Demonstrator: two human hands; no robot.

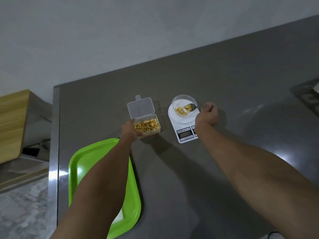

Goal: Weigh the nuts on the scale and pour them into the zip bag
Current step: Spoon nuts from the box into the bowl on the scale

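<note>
Grey countertop (189, 169) running under a pale wall, wooden cabinet (13, 125) sitting off to the side past the counter's edge.

Head view: right hand (208, 114) is curling its fingers round the handle of a metal spoon (191, 107), knuckles up, w/ the spoon bowl reaching out from the fingertips into a clear round bowl (184, 102). Spoon is carrying a few nuts (181, 110); more are lying in the bowl's bottom, just beyond the spoon tip. Bowl is sitting on the white scale (183, 125), which is lying directly under & beside the right wrist; the forearm is covering part of the scale's front panel. Display digits too blurred to read.

Left hand (128, 130) is gripping the near-left corner of a clear plastic container (148, 126) full of nuts; thumb & fingers are wrapping its wall, though exact finger spread can't be told, since most are hidden behind the box. Hinged lid (140, 107) is standing open on the far side, away from the fingers. Container is sitting just beside the scale, not touching.

Green tray (103, 178) is lying under the left forearm, nearer the body; sth pale inside it, mostly hidden by the arm.
</note>
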